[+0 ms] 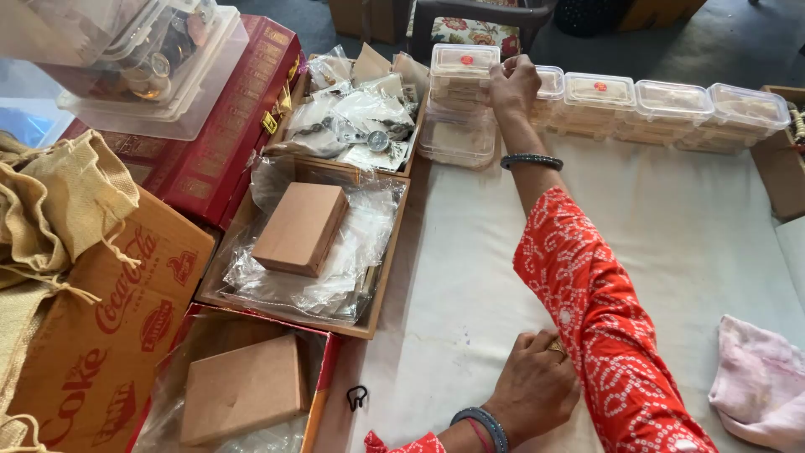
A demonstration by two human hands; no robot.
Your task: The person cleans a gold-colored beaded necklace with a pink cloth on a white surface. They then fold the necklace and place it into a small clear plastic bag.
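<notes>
Right hand [513,84]: arm in a red sleeve with white print reaches across the white cloth [671,243]; fingers closed on the right edge of the top clear plastic box [464,63] of a stack. 1 dark bangle sits on this wrist.
Left hand [537,387]: rests on the cloth at the near edge, fingers curled into a loose fist, holding nothing visible. 1 ring shows on a finger; 2 bangles at the wrist, 1 blue-grey and 1 red.
Stack of boxes: about 3 clear lidded boxes piled at the far left end of the row; the exact count in the pile cannot be told. The top lid carries 1 small red sticker.
Row of boxes [671,105]: 4 more clear lidded boxes stand side by side along the far edge of the cloth, to the right of the stack, each touching the next.
Wooden trays [381,289]: 2, just left of the cloth. The near tray holds clear bags and 1 flat brown box [300,228]; the far tray holds small clear packets.
Red carton [323,394]: 1, at the near edge, holding 1 brown box [245,390].
Black clip [357,396]: 1, on the cloth beside the red carton.
Pink rag [759,382]: 1, at the near right of the cloth.
Jute bags [59,201]: at the far left; count unclear.
</notes>
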